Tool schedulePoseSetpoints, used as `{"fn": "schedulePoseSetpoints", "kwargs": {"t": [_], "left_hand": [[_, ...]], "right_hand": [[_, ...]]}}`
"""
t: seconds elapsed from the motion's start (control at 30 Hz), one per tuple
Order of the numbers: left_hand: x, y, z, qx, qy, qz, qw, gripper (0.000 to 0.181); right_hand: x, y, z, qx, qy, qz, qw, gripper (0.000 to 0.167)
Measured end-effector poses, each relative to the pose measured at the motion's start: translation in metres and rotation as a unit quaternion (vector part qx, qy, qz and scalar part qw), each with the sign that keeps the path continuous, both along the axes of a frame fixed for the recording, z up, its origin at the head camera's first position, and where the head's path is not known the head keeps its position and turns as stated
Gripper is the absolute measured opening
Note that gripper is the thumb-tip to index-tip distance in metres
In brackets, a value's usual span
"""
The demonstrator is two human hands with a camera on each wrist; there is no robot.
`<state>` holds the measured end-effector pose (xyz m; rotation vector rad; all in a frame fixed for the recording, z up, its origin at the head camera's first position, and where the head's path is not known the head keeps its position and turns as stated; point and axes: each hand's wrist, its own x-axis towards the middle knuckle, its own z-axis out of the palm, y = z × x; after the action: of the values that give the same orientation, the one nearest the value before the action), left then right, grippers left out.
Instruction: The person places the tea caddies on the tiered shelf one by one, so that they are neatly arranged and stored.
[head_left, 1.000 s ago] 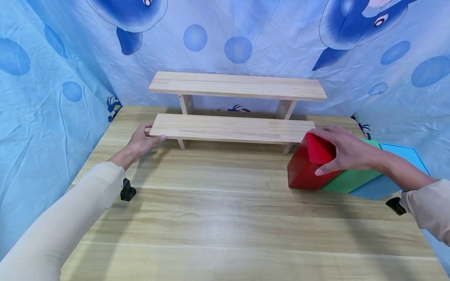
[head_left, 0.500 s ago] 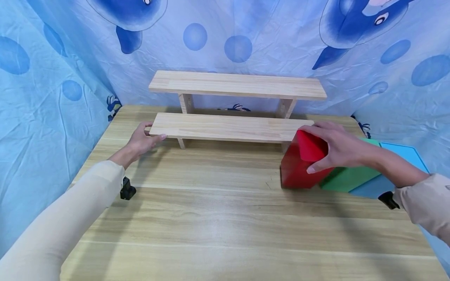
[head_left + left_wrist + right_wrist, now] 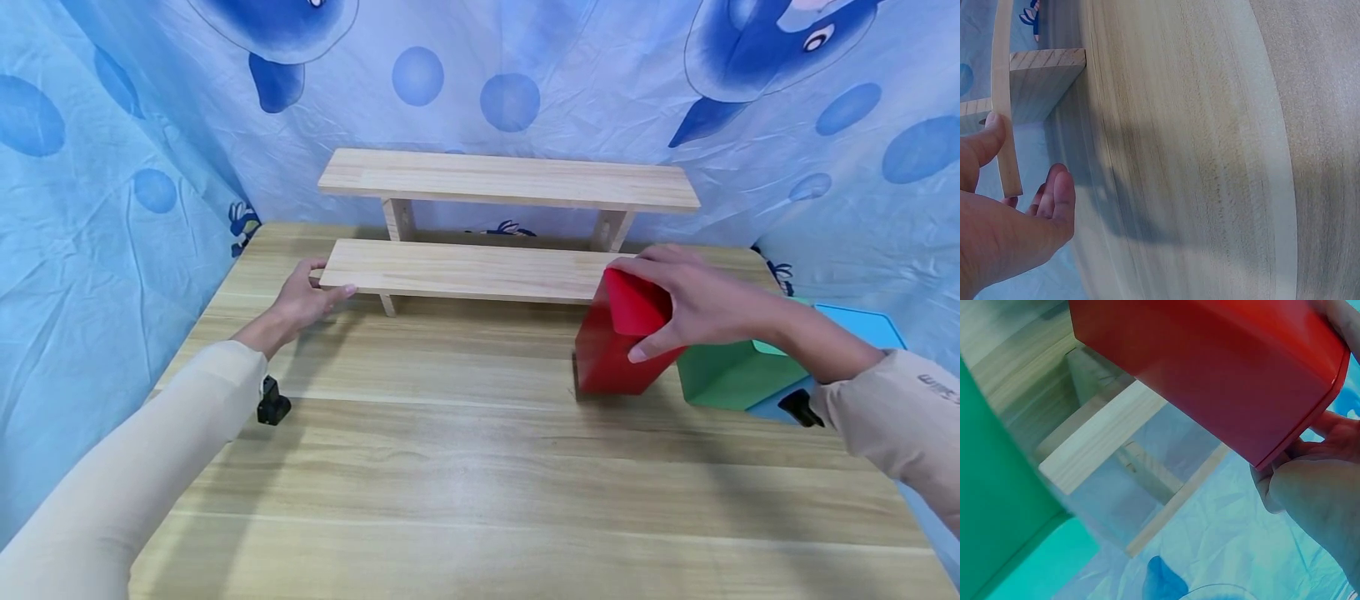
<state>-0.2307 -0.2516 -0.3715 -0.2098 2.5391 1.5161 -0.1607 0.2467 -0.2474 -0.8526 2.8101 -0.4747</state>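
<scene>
My right hand (image 3: 705, 296) grips a red box (image 3: 618, 358) by its upper rim, thumb on the near side and fingers over the far side. The box stands in front of the right end of the lower shelf board and hides it; I cannot tell whether its base touches the table. At the left end of the wooden two-tier shelf (image 3: 465, 267), my left hand (image 3: 300, 300) holds the lower board. In the left wrist view the thumb lies on the board (image 3: 1007, 150), with the fingers around its other side.
A green box (image 3: 735, 375) and a blue box (image 3: 862, 325) stand side by side at the table's right, partly behind my right forearm. Blue patterned cloth (image 3: 465, 50) hangs behind and beside the wooden table (image 3: 450, 467). The upper board (image 3: 510, 177) overhangs at the back.
My right hand has drawn the red box leftward, away from the green box, opening a gap between them. The left hand and the shelf stay where they were.
</scene>
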Motion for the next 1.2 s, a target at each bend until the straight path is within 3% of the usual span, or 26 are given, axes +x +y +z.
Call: {"fn": "schedulePoseSetpoints", "kwargs": {"t": [0.7,1.2], "left_hand": [[-0.001,-0.002,-0.003,-0.019,0.014,-0.004,0.9997,0.082],[0.001,0.0,0.001,-0.015,0.004,-0.006,0.9999,0.084]], "right_hand": [[-0.011,-0.04,0.014,-0.006,0.014,0.048,0.9987,0.099],[-0.023,-0.065,0.021,-0.018,0.027,0.083,0.996,0.095]]}}
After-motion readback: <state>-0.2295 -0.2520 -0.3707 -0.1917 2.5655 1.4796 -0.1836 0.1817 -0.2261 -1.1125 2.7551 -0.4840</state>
